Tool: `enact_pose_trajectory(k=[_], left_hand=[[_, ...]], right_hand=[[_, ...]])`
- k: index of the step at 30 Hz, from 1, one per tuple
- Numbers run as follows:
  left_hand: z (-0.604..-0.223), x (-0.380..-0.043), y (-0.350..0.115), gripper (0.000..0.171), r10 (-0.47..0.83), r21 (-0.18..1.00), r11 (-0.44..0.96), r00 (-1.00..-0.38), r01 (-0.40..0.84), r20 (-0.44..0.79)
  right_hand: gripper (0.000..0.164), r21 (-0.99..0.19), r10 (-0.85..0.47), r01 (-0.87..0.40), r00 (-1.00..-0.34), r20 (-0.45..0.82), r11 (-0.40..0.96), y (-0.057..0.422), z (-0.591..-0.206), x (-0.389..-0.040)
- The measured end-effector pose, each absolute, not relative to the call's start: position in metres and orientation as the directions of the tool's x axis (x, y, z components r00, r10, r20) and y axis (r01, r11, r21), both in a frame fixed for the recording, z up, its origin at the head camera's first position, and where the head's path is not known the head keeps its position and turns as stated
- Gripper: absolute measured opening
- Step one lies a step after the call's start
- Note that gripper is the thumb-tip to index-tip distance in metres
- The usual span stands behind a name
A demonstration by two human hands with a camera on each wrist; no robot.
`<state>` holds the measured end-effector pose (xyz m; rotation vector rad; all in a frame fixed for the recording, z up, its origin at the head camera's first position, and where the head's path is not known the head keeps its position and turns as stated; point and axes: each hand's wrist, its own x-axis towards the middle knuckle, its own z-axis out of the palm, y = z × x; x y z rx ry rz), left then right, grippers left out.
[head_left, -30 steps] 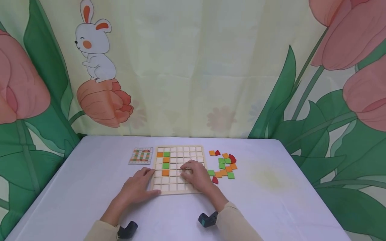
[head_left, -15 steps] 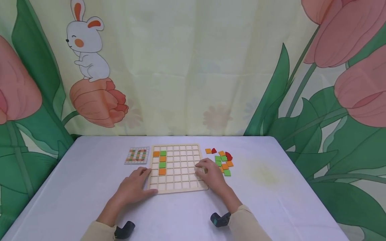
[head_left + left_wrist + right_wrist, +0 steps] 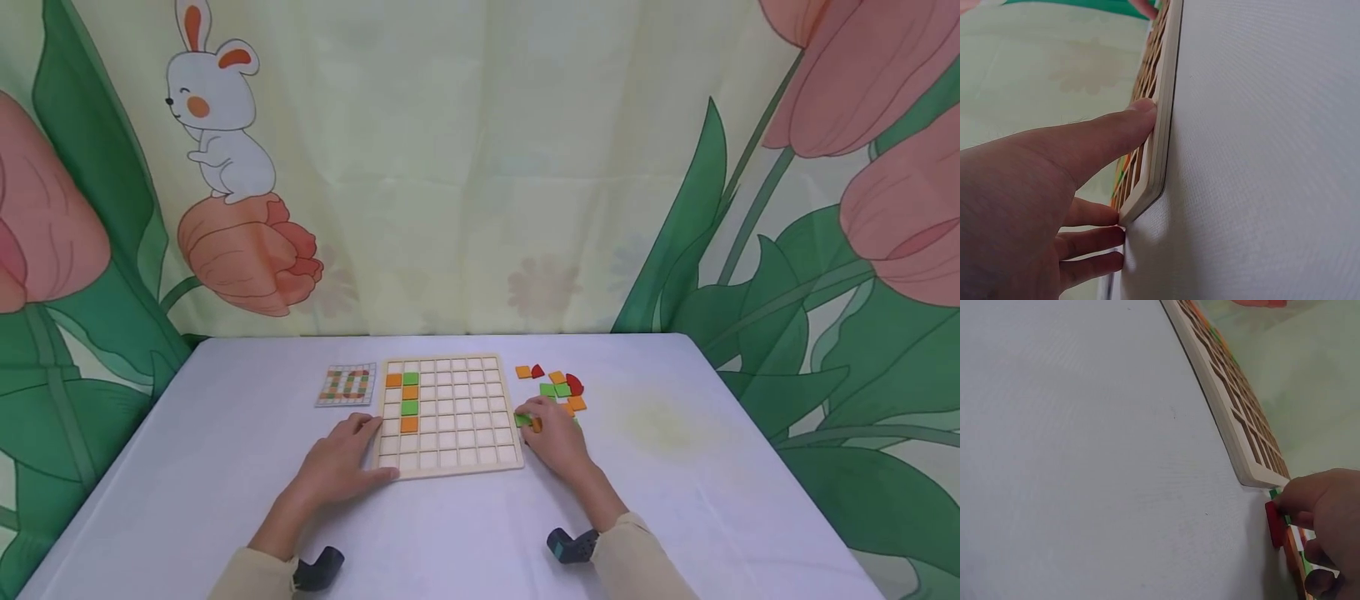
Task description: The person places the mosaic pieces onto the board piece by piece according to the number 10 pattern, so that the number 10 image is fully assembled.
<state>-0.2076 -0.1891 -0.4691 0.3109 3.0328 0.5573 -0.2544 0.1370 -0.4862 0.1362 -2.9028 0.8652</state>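
The left hand (image 3: pixel 341 460) lies relaxed against the nearest left corner of the wooden grid board (image 3: pixel 457 421), thumb (image 3: pixel 1110 137) laid on the near rim and fingers along the left side. The right hand (image 3: pixel 558 440) has its fingers bent down just off the board's right edge, at a green tile (image 3: pixel 522 420), with an orange piece (image 3: pixel 537 425) partly under them. In the right wrist view a red piece (image 3: pixel 1274 525) also sits right by the fingertips; whether they pinch anything or only touch, I can't tell.

The board lies between the two hands. A short run of orange and green tiles (image 3: pixel 409 407) fills cells ahead of the left hand, and a patterned card (image 3: pixel 346 385) lies beyond that hand's fingers.

My worry is the crowding under the right hand. With pieces packed so close there, fingers closing on one could drag a neighbour along or flick it away. The tiles look thin and flat, so one could slip while being lifted. The left hand touches only its own corner; a knock from the right hand at the far side could swing the board, and a jolt might shift the seated tiles.
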Motion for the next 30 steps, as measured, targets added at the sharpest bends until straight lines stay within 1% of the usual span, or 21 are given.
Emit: enact_pose_trajectory(k=[9,13,18,26,30], left_hand=[[-0.468,-0.209,-0.186,0.086,0.201,0.352,0.918,-0.98,0.184,-0.012],[-0.469,-0.209,-0.187,0.086,0.198,0.347,0.92,-0.98,0.18,-0.015],[-0.471,-0.208,-0.188,0.086,0.202,0.349,0.918,-0.979,0.186,-0.009],[-0.47,-0.207,-0.187,0.087,0.203,0.335,0.923,-0.979,0.188,-0.009],[-0.469,-0.206,-0.187,0.088,0.2,0.331,0.925,-0.98,0.184,-0.013]], right_hand=[[0.025,-0.489,-0.054,-0.138,-0.982,0.182,0.861,0.146,-0.486,-0.258],[0.023,-0.533,-0.053,-0.159,-0.977,0.208,0.831,0.147,-0.487,-0.258],[0.022,-0.598,-0.091,-0.208,-0.971,0.22,0.774,0.143,-0.489,-0.257],[0.017,-0.614,-0.19,-0.301,-0.952,0.241,0.73,0.126,-0.487,-0.255],[0.017,-0.635,-0.22,-0.319,-0.947,0.232,0.704,0.115,-0.486,-0.253]])
